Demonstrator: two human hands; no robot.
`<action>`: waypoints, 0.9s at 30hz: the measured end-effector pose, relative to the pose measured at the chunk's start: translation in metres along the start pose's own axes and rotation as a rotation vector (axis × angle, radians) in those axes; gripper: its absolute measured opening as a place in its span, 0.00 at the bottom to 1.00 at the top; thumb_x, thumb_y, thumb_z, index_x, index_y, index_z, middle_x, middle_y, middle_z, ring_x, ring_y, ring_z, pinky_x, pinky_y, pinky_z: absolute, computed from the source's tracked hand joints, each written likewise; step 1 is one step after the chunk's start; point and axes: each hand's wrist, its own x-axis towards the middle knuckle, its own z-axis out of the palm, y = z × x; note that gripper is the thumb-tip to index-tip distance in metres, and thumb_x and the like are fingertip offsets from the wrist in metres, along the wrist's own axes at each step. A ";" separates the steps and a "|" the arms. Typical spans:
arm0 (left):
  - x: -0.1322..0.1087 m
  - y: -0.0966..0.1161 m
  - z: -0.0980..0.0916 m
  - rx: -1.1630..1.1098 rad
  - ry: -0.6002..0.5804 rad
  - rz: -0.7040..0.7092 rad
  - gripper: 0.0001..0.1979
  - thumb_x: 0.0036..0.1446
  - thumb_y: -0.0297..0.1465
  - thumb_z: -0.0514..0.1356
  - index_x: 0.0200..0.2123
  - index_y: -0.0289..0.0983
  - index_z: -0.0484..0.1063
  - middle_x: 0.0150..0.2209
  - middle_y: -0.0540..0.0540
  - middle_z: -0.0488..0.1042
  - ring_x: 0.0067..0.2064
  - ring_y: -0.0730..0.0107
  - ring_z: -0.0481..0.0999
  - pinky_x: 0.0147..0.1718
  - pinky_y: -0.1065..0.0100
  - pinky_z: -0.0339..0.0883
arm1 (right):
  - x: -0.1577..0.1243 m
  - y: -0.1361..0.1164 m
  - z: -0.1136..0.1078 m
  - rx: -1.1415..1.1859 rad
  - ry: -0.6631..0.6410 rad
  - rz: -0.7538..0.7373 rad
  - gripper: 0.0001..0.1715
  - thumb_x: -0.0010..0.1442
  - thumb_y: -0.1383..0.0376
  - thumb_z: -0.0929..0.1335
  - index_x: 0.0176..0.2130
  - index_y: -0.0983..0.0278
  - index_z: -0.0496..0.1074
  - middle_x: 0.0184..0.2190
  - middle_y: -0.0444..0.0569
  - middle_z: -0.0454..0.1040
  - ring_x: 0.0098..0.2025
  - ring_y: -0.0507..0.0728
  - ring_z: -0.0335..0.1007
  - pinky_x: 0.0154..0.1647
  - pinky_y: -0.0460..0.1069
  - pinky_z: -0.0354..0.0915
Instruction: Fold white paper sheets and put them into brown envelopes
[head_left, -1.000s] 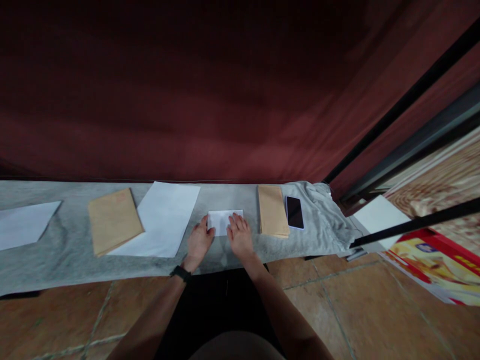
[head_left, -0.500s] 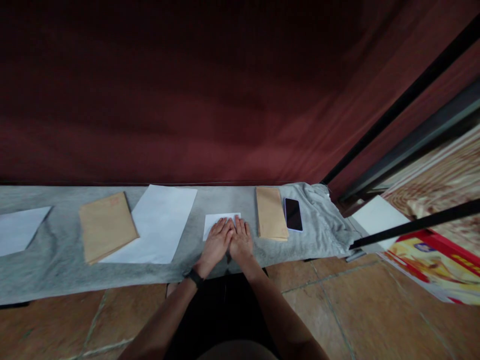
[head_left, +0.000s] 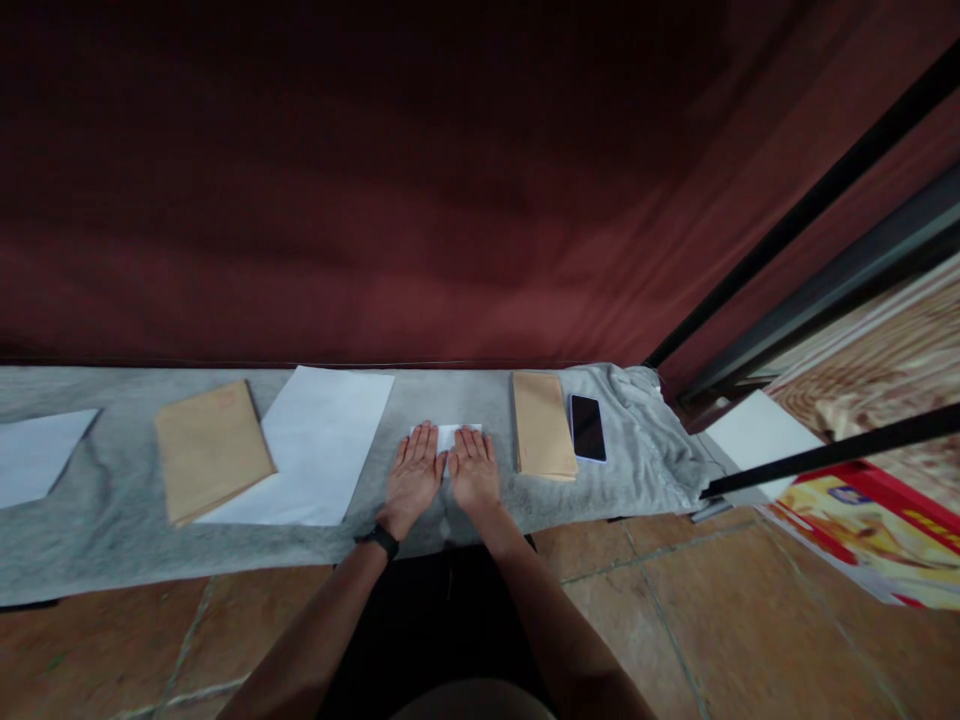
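A small folded white paper (head_left: 453, 436) lies on the grey cloth (head_left: 112, 520); my two hands cover most of it. My left hand (head_left: 412, 474), with a black wristband, lies flat on its left part, fingers stretched out. My right hand (head_left: 472, 468) lies flat on its right part, fingers stretched out too. The hands sit side by side, almost touching. Only the paper's far edge shows between and above the fingers.
A large white sheet (head_left: 311, 445) and a brown envelope (head_left: 210, 450) lie to the left, another white sheet (head_left: 37, 468) at the far left. To the right lie a stack of brown envelopes (head_left: 541, 424) and a black phone (head_left: 587, 427). A dark red curtain hangs behind.
My left hand moved from the paper's left edge onto the paper, beside my right hand. Both hands now press flat and cover more of it.
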 end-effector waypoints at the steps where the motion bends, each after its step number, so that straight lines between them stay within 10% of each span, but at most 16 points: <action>1: 0.000 0.000 0.000 0.002 -0.007 0.000 0.30 0.69 0.34 0.43 0.71 0.28 0.55 0.72 0.35 0.55 0.74 0.56 0.51 0.71 0.53 0.44 | 0.002 0.001 0.001 0.005 -0.007 -0.035 0.27 0.74 0.61 0.58 0.67 0.65 0.64 0.68 0.55 0.63 0.71 0.62 0.56 0.72 0.62 0.48; 13: 0.005 0.002 0.005 0.017 0.007 -0.114 0.32 0.70 0.37 0.43 0.71 0.24 0.53 0.72 0.32 0.54 0.74 0.53 0.49 0.71 0.51 0.44 | 0.003 0.024 -0.001 -0.082 0.046 0.022 0.32 0.74 0.58 0.59 0.70 0.71 0.58 0.69 0.61 0.59 0.70 0.65 0.57 0.71 0.62 0.51; 27: 0.001 0.026 0.000 -0.017 0.071 -0.091 0.31 0.71 0.37 0.42 0.69 0.25 0.57 0.72 0.30 0.54 0.74 0.51 0.47 0.71 0.45 0.41 | -0.063 0.012 -0.023 -0.100 0.015 0.004 0.34 0.73 0.58 0.61 0.71 0.71 0.56 0.70 0.60 0.59 0.71 0.63 0.56 0.73 0.61 0.49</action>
